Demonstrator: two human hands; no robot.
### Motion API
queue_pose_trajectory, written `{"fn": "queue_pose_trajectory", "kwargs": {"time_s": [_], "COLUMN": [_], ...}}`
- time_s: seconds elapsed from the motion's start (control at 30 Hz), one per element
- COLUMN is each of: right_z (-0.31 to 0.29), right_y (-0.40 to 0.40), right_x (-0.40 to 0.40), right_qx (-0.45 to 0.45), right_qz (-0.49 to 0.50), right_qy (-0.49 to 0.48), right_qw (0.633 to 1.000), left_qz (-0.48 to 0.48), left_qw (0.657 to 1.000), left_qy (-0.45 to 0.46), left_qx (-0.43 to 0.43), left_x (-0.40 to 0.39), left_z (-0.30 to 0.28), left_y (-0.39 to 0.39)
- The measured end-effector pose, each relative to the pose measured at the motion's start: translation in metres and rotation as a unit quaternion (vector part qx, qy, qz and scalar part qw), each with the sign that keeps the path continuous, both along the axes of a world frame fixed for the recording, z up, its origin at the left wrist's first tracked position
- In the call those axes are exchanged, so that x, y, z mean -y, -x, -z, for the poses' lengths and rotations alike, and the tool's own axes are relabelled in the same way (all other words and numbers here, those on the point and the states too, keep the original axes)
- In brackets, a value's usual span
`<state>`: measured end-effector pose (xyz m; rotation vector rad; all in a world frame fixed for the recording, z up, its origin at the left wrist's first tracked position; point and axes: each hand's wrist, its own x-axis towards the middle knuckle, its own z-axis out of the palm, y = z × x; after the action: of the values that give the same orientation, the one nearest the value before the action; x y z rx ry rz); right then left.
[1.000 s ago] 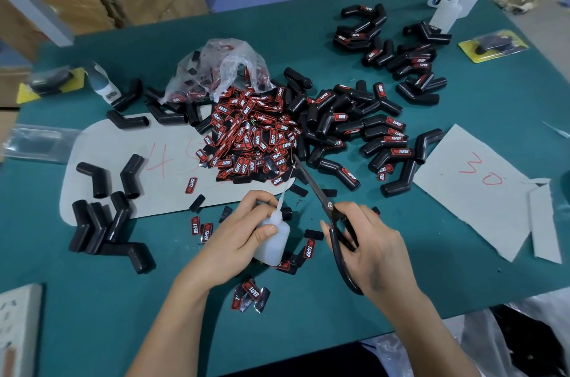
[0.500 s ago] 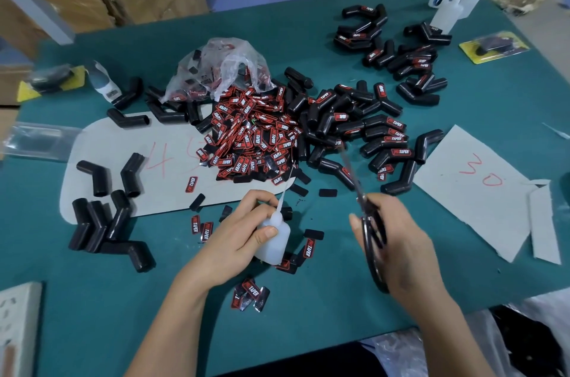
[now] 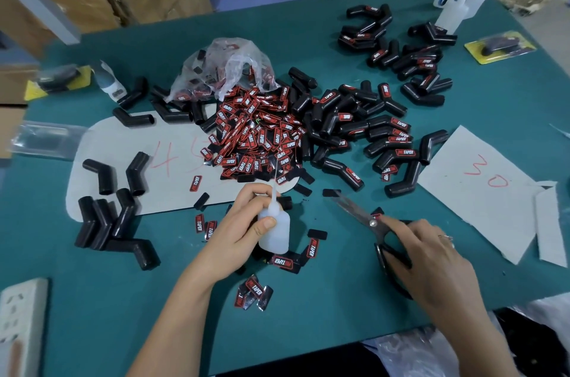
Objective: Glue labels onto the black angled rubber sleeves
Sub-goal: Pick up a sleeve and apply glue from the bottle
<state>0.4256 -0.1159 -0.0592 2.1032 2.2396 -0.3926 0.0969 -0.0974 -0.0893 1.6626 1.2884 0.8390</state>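
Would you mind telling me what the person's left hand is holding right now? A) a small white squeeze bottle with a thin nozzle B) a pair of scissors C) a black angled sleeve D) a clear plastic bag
A: the left hand grips the small white squeeze bottle upright, while the scissors lie under the right hand.

**What you can't really make out here**

The scissors (image 3: 374,235) handles are mostly buried under the right hand (image 3: 430,259), so finger placement in the loops is anyone's guess. The plastic bag (image 3: 226,68) hides most of what's inside it. The power strip (image 3: 21,324) is cut off by the left edge. The bottles (image 3: 456,3) far right are a blur.
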Motion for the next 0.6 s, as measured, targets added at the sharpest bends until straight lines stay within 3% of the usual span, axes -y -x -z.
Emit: {"fn": "queue_pose_trajectory", "kwargs": {"time_s": [0.17,0.27,0.37,0.43,0.6], "right_z": [-0.009,-0.016,-0.016,-0.009,0.012], "right_y": [-0.002,0.025,0.081,0.117,0.148], "right_x": [-0.011,-0.017,-0.036,-0.055,-0.081], "right_qx": [0.032,-0.112,-0.327,-0.394,-0.508], "right_qz": [0.002,-0.055,-0.129,-0.122,-0.096], "right_qy": [-0.107,-0.174,-0.016,0.107,0.119], "right_qw": [0.994,0.977,0.936,0.904,0.848], "left_qz": [-0.08,-0.127,-0.169,-0.195,-0.238], "left_qw": [0.995,0.987,0.978,0.97,0.951], "left_qy": [0.012,0.015,-0.002,-0.008,-0.032], "left_qx": [0.052,0.093,0.126,0.143,0.194], "left_x": [-0.004,-0.006,-0.008,-0.007,-0.009], "left_z": [0.001,0.001,0.0,0.0,0.003], "left_y": [-0.003,-0.006,-0.011,-0.013,-0.014]}}
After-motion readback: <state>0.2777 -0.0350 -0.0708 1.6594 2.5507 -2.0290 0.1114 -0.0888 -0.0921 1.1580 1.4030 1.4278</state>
